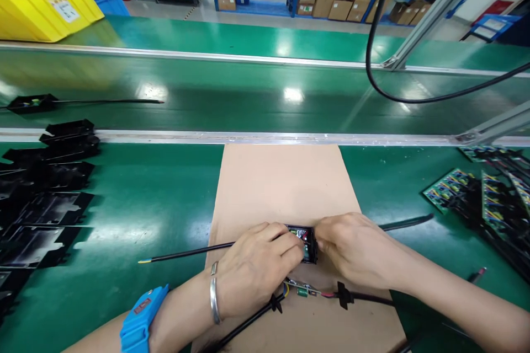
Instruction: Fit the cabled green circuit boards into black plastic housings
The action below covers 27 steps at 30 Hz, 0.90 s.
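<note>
A small black plastic housing [311, 256] with a green circuit board inside lies on the brown cardboard sheet [285, 182]. My left hand [263, 253] is bent over its left part, fingers closed on it and covering much of the board. At its right end my right hand [351, 251] is pinched, closed where the black cable [408, 223] leaves the housing; the fingertips are partly hidden. Another black cable [186, 253], with a bared yellow-and-blue tip, runs out to the left. Just below my hands lies a second circuit board [303, 289] with cables at both ends.
Black plastic shells [45, 209] are piled at the left. Wired circuit boards [451, 190] lie in a heap at the right. Another housing with a cable [33, 103] rests on the green belt [232, 99]. A yellow bin [25, 0] stands far left; a black cable loop [368, 55] hangs at right.
</note>
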Each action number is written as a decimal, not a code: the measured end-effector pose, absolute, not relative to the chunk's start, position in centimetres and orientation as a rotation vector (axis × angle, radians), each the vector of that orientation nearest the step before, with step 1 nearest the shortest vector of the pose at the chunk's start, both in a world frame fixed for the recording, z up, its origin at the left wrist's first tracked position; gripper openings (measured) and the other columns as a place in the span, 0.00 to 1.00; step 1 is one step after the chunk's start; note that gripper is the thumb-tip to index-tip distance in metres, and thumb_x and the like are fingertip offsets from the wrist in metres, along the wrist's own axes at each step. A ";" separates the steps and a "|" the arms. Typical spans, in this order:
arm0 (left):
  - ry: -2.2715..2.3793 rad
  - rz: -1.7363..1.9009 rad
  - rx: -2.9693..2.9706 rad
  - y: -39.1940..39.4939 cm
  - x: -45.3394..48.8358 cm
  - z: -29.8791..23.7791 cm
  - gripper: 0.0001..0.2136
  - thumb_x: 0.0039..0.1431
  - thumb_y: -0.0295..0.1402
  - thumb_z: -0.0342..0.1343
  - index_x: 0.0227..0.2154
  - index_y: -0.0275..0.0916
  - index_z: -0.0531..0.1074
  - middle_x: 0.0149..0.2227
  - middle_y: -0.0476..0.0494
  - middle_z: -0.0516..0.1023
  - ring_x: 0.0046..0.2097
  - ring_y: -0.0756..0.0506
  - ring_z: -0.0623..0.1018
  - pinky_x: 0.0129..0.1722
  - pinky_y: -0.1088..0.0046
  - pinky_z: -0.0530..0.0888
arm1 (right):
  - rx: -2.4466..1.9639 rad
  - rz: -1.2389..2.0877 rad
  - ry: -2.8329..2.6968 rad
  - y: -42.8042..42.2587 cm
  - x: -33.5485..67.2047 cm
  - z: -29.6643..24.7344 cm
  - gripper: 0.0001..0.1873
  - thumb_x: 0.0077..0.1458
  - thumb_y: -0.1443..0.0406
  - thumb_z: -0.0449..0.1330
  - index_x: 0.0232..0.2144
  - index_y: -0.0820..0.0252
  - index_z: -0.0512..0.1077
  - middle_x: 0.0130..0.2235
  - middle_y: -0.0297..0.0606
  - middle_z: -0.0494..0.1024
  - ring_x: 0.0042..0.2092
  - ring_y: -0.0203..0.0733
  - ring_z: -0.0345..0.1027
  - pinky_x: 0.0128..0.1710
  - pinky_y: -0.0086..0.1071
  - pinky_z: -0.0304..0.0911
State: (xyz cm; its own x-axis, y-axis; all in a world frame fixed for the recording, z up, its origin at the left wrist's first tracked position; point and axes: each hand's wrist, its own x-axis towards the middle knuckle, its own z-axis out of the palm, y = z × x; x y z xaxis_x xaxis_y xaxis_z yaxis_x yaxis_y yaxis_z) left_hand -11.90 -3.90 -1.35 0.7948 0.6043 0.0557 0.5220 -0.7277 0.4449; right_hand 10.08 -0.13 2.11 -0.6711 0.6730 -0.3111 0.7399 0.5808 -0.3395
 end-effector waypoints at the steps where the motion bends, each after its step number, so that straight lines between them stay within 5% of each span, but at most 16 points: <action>1: 0.865 0.280 2.576 -3.9 -11.8 -1.3 0.17 0.60 0.23 0.49 0.52 0.37 0.64 0.49 0.42 0.72 0.48 0.42 0.69 0.48 0.62 0.72 | 1.222 -0.662 2.619 -0.1 9.8 2.2 0.11 0.52 0.73 0.51 0.20 0.59 0.63 0.24 0.36 0.72 0.26 0.38 0.63 0.27 0.33 0.49; 4: 0.915 0.250 2.600 -4.0 -11.2 -0.8 0.24 0.57 0.22 0.48 0.58 0.36 0.59 0.53 0.41 0.69 0.48 0.41 0.68 0.46 0.60 0.73 | 1.263 -0.694 2.550 0.1 9.4 2.2 0.10 0.51 0.73 0.52 0.20 0.59 0.66 0.24 0.39 0.75 0.28 0.41 0.67 0.27 0.33 0.50; 9: 1.039 0.136 2.560 -4.4 -10.1 0.0 0.23 0.54 0.20 0.47 0.53 0.35 0.65 0.50 0.42 0.72 0.44 0.41 0.69 0.39 0.61 0.75 | 1.314 -0.772 2.583 -0.3 10.2 2.0 0.10 0.56 0.70 0.51 0.26 0.60 0.70 0.29 0.41 0.76 0.33 0.44 0.70 0.31 0.34 0.57; 15: 1.006 0.221 2.511 -4.5 -10.8 -0.6 0.23 0.55 0.22 0.49 0.56 0.37 0.63 0.54 0.44 0.70 0.47 0.41 0.69 0.48 0.61 0.73 | 1.294 -0.733 2.851 -2.2 12.1 0.4 0.08 0.59 0.70 0.51 0.39 0.61 0.69 0.38 0.41 0.72 0.38 0.44 0.66 0.39 0.36 0.61; 20: 0.951 0.243 2.551 -4.2 -11.3 -1.2 0.28 0.56 0.22 0.48 0.61 0.36 0.57 0.60 0.42 0.65 0.50 0.41 0.69 0.50 0.60 0.72 | 1.176 -0.504 3.117 -2.4 12.8 -1.5 0.14 0.63 0.72 0.46 0.34 0.63 0.71 0.32 0.41 0.70 0.34 0.44 0.60 0.34 0.37 0.59; 27: 0.945 0.174 2.617 -4.3 -10.7 -0.7 0.26 0.54 0.20 0.48 0.58 0.34 0.61 0.57 0.42 0.69 0.45 0.41 0.70 0.45 0.62 0.75 | 1.099 -0.723 3.143 -1.4 12.3 -1.8 0.13 0.59 0.76 0.47 0.33 0.65 0.71 0.33 0.42 0.69 0.35 0.42 0.60 0.36 0.35 0.60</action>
